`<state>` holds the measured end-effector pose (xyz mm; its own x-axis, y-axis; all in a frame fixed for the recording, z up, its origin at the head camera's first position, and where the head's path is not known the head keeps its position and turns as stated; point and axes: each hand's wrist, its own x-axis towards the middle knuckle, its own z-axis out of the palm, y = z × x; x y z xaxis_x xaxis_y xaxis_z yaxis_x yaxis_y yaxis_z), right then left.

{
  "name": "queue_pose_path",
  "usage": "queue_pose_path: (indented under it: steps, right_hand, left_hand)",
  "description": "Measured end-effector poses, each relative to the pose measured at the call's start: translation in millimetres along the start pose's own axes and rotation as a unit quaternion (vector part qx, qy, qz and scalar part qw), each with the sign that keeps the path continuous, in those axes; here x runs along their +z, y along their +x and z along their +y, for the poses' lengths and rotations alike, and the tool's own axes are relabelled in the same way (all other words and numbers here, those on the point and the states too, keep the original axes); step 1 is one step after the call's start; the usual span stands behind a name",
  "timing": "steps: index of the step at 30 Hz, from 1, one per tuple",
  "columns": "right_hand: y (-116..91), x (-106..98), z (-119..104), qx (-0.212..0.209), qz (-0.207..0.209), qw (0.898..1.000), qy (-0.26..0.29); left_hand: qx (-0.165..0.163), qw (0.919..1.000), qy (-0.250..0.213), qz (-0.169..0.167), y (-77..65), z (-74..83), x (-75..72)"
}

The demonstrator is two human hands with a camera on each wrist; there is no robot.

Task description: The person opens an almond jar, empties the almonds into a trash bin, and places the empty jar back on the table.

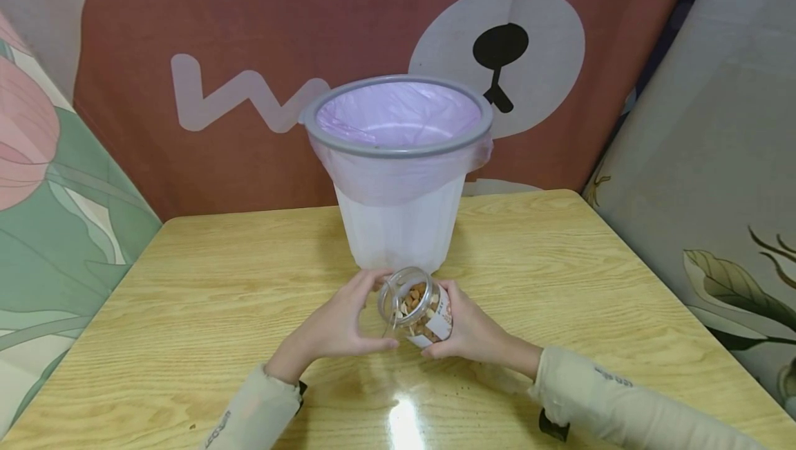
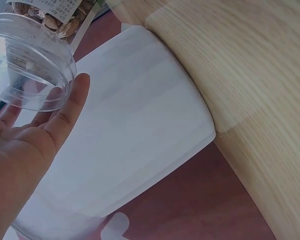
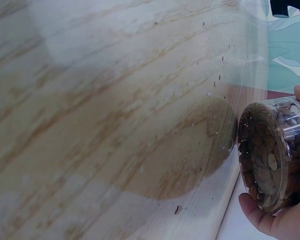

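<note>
A clear jar of almonds (image 1: 429, 325) with a white printed label is tilted, its mouth facing left and up. My right hand (image 1: 475, 329) grips it around the side, and in the right wrist view the bottom of the jar (image 3: 265, 155) shows brown nuts packed against it. At the jar's mouth, my left hand (image 1: 338, 315) holds a clear round lid (image 2: 35, 65) by its edge, fingers on the far side and thumb on the near side. The lid overlaps the jar's rim in the head view.
Just beyond the hands stands a white bin (image 1: 401, 222) with a grey rim and a purple liner bag. The wood-grain table (image 1: 218, 312) carries small dark crumbs near the right arm. Printed cloths hang behind and at both sides.
</note>
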<state>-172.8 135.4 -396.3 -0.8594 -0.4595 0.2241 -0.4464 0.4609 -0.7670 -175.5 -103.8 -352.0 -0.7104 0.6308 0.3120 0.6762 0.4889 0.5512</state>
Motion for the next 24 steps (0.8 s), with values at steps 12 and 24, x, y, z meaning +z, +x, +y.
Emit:
queue_pose_path:
  steps: [12,24]
  right_hand:
    - [-0.5,-2.7,-11.0,-0.001,-0.003,1.0,0.009]
    - [-0.9,-4.4,-19.2,0.008,-0.002,1.0,0.009]
  left_hand:
    - [0.003,0.9999,0.002,-0.01,-4.0,-2.3,-0.7]
    - [0.002,0.9998,0.015,-0.012,-8.5,-7.0,-2.3]
